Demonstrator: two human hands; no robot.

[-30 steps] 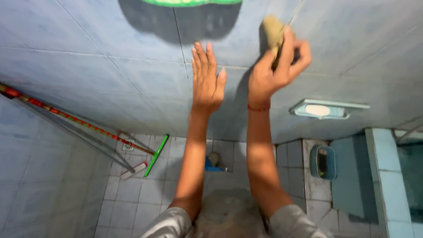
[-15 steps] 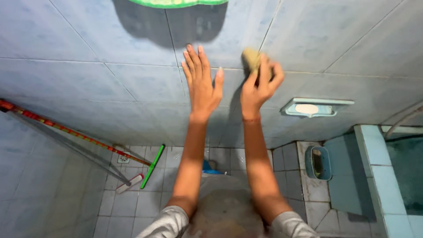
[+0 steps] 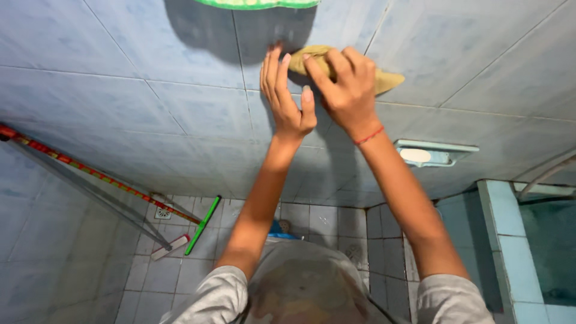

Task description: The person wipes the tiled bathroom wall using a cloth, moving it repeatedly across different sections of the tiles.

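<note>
My right hand (image 3: 343, 90) presses a yellowish-brown cloth (image 3: 384, 79) flat against the blue tiled wall (image 3: 120, 90); a red thread band circles its wrist. My left hand (image 3: 285, 99) lies flat on the wall just left of it, fingers together and pointing up, its fingertips beside the cloth's left end. Both forearms reach up from grey sleeves at the bottom edge.
A green-rimmed object (image 3: 258, 3) hangs at the top edge above the hands. A pale soap dish (image 3: 433, 153) is fixed to the wall at right. A red-handled tool (image 3: 96, 174) and a green-handled brush (image 3: 203, 225) lean by the floor. A blue tiled basin wall (image 3: 507, 240) stands at right.
My right hand has slid the cloth leftward and lower along the wall, closing in on my left hand. The view has shifted a little.
</note>
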